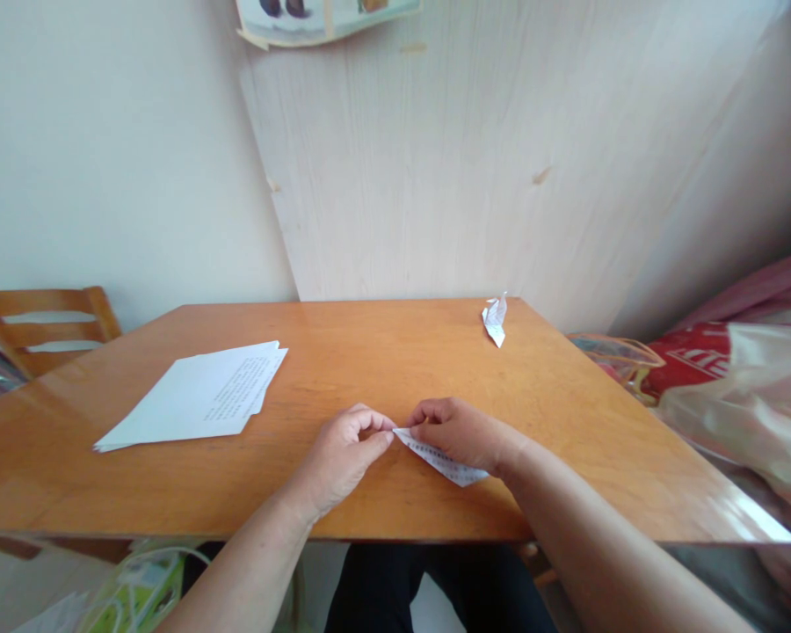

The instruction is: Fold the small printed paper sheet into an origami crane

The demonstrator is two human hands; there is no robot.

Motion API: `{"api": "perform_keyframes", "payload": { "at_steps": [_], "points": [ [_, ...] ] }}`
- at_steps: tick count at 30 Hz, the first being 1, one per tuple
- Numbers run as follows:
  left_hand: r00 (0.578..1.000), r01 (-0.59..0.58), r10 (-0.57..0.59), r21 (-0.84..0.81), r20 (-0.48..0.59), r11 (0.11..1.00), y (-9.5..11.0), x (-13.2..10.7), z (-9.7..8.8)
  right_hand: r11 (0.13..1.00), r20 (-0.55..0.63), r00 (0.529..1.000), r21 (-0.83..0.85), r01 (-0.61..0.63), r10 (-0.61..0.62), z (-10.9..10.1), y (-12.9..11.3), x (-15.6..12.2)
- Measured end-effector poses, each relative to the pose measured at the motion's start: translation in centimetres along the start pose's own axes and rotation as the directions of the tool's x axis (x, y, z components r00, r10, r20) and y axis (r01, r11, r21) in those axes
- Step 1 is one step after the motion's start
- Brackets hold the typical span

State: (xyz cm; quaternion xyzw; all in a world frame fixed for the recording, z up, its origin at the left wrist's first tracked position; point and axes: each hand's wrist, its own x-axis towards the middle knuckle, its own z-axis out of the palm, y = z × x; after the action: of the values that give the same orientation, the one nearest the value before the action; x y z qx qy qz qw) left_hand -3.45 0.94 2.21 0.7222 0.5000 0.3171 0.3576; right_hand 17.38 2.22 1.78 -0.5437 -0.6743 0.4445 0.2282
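A folded piece of printed paper [446, 464] lies low over the wooden table [369, 360], its narrow tip pointing left. My left hand [349, 453] pinches that tip between thumb and index finger. My right hand [461, 432] is closed on the paper's upper edge, thumb and fingers pressed together just right of the tip. Part of the paper is hidden under the right hand. Rows of printed characters show on its visible side.
A stack of printed sheets [198, 396] lies on the table's left side. At the far right corner stands a small folded paper figure [495, 318]. A wooden chair [46, 330] is at the left; plastic bags [751, 404] are beside the right edge.
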Motion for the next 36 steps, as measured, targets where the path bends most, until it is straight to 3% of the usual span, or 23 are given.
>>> {"api": "perform_keyframes", "payload": {
  "at_steps": [36],
  "points": [
    [1.000,-0.022,0.022,-0.003,-0.020,1.000,0.32,-0.06,0.09,0.999,-0.002,0.999,-0.024,0.037,-0.037,0.04,0.55,0.27]
  ]
}}
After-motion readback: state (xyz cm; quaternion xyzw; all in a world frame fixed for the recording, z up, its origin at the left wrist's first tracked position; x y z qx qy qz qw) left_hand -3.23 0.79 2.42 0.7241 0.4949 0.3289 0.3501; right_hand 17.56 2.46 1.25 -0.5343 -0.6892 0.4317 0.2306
